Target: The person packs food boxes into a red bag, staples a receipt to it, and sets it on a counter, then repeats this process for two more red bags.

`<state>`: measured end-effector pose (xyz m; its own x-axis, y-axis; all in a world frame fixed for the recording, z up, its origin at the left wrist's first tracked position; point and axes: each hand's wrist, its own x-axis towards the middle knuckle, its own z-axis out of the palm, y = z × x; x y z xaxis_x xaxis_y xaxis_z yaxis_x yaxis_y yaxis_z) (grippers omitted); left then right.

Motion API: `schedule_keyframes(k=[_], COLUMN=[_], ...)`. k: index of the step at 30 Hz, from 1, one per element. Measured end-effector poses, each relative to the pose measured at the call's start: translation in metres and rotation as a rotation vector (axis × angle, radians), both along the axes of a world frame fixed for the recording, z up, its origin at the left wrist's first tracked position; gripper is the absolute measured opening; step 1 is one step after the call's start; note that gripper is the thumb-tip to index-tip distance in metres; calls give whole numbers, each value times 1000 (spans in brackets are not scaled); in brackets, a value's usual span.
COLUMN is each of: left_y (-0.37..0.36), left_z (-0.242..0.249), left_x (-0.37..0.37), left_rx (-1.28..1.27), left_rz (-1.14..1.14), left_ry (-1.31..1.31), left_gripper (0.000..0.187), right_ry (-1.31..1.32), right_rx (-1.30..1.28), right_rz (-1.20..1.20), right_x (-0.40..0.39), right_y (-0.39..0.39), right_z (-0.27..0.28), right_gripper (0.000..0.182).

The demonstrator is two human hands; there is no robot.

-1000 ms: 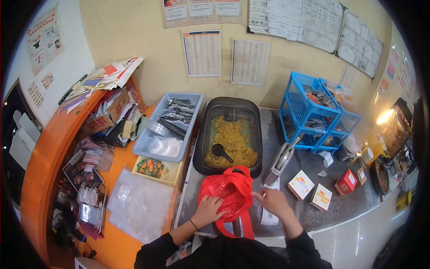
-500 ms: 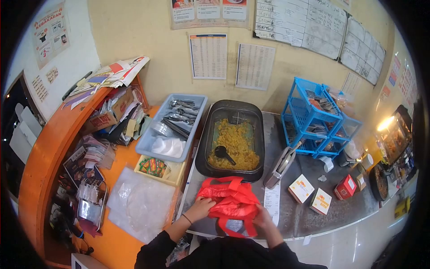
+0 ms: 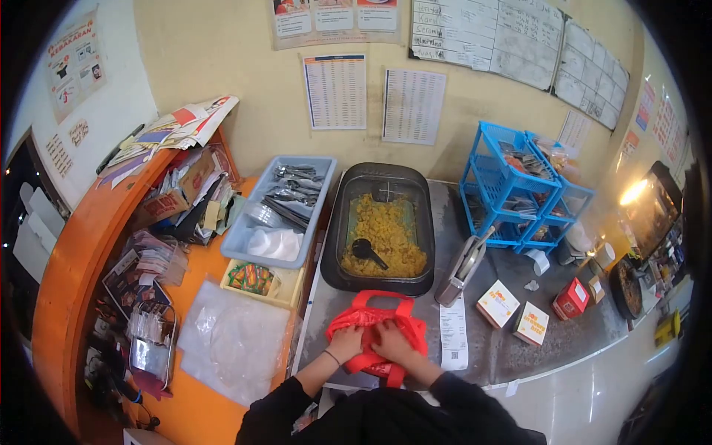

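A red bag [image 3: 414, 326] with loop handles lies near the front edge of the metal counter, below the black tray. On its left part rests my left hand [image 3: 346, 344], fingers at the bag's middle; what they hold, if anything, is hidden. My right hand [image 3: 393, 343] is on the bag's right side, its fingers spread over the red material. The two hands are close together but apart. One handle loops up towards the tray, another hangs over the front edge. A printed receipt [image 3: 454, 337] lies to the right of the bag.
Behind the bag is a black tray [image 3: 331, 256] of yellow rice with a black scoop. Blue cutlery tub [image 3: 236, 248] and plastic sheets [image 3: 237, 334] are left. Right are a metal dispenser [image 3: 466, 271], two white boxes [image 3: 498, 302], a red box [image 3: 571, 299] and blue racks [image 3: 512, 194].
My hands have moved inward from the bag's sides onto its middle. The bag looks more gathered, and more of the receipt shows. The view has shifted slightly.
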<state>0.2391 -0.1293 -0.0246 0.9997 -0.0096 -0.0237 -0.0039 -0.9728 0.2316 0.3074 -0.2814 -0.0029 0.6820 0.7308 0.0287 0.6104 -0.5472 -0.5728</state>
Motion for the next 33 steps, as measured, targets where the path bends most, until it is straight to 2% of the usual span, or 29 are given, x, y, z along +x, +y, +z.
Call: schedule_keyframes(k=[1, 4, 7, 10, 11, 13, 14, 16, 17, 19, 20, 23, 25, 26, 28, 29, 30, 32, 33], left_y=[-3, 21, 26, 22, 19, 9, 8, 4, 2, 9, 13, 7, 0, -2, -4, -4, -4, -1, 3], left_z=[32, 12, 15, 20, 20, 18, 20, 61, 73, 24, 7, 84, 86, 84, 60, 45, 37, 38, 43], left_x=[-6, -2, 3, 6, 8, 14, 21, 18, 14, 17, 18, 3, -14, -21, -22, -19, -16, -5, 4], left_rx=[9, 71, 17, -12, -25, -114, -152, -307, -391, -538, -610, -515, -162, 18, 19, 21, 21, -18, -33], left_rz=[55, -116, -154, -117, -95, -11, 32, -107, -174, -238, -269, -390, -481, -522, -454, -420, -387, -475, -520], left_ry=[135, 297, 321, 328, 340, 329, 313, 276, 265, 231, 207, 280, 174, 115, 174, 202, 231, 146, 98], left_gripper=[37, 35, 28, 26, 26, 26, 26, 29, 31, 39, 43, 57, 63, 67, 61, 58, 55, 44, 39], right_ry=[-24, -83, -2, 556, 384, 28, 60, 139, 285, 582, 507, 222, -27, -106, -273, -323, -344, -389, -582], right_rx=[2, -429, -388, 66, -159, -604, -509, -317, -266, -165, -261, -492, -578, -515, -386, -160, -191, -251, -334], right_rz=[45, 205, 252, 73, 162, 336, 392, 510, 449, 322, 315, 336, 415, 409, 393, 412, 386, 333, 314], right_x=[12, 39, 61, 73, 75, 73, 73, 62, 53, 36, 34, 24, 5, -3, -24, -32, -42, -58, -52], right_y=[-15, -47, -54, -57, -58, -49, -43, -35, -33, -31, -36, -51, -53, -53, -53, -53, -53, -51, -51], right_z=[-6, 3, -17, -63, -68, -41, -22, 22, 55, 107, 104, 100, 111, 104, 85, 83, 75, 63, 76], right_gripper=[66, 70, 69, 58, 55, 48, 46, 42, 46, 56, 62, 80, 90, 94, 100, 106, 105, 104, 89])
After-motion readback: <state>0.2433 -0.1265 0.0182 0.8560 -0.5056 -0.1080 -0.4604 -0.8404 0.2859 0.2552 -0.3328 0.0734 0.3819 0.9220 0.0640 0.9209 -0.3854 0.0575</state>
